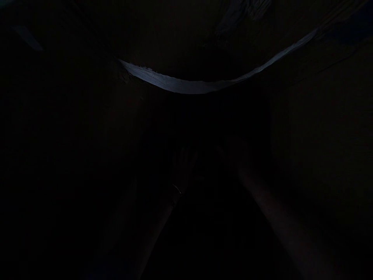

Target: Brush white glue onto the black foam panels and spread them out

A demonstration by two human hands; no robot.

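Note:
The view is very dark. My left hand (pixel 184 165) reaches forward near the middle, its fingers spread and nothing visible in them. A thin shiny bracelet (pixel 177 189) circles that wrist. To its right, my right hand (pixel 234 152) is barely visible, with its fingers lost in shadow. Both hands are over a black area whose surface I cannot make out. Whether either hand touches anything is hidden by the dark.
A pale curved strip (pixel 189 86) runs across the view beyond my hands. Past it lie dim whitish crumpled shapes (pixel 233 15). A small pale patch (pixel 28 38) shows at the upper left, and a dark blue thing (pixel 354 27) at the upper right.

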